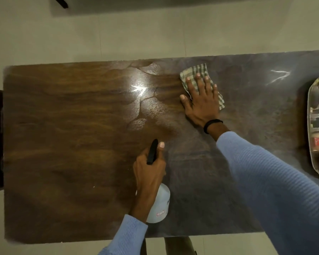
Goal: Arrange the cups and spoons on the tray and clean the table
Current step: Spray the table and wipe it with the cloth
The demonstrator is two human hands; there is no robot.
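Head view, only camera. I am reading this as the table-cleaning step; the arranging step looks done, judging by the steel tray sitting at the far right edge of the table with items already in it. I cannot make out cups or spoons individually there; the tray is cut off by the frame.

The right hand is lying flat, fingers spread, palm pressing a checked cloth onto the tabletop toward the far edge, right of centre. It is not gripping the cloth, only bearing down on it.

The left hand is wrapping closed around the neck of a white spray bottle, thumb resting beside the black trigger head, nozzle pointing away over the table.

A wet patch with irregular edges is glinting just left of the cloth.

Judgement: the next move calls for sweeping the cloth leftward through the wet patch, keeping even pressure, then working the dry left half.
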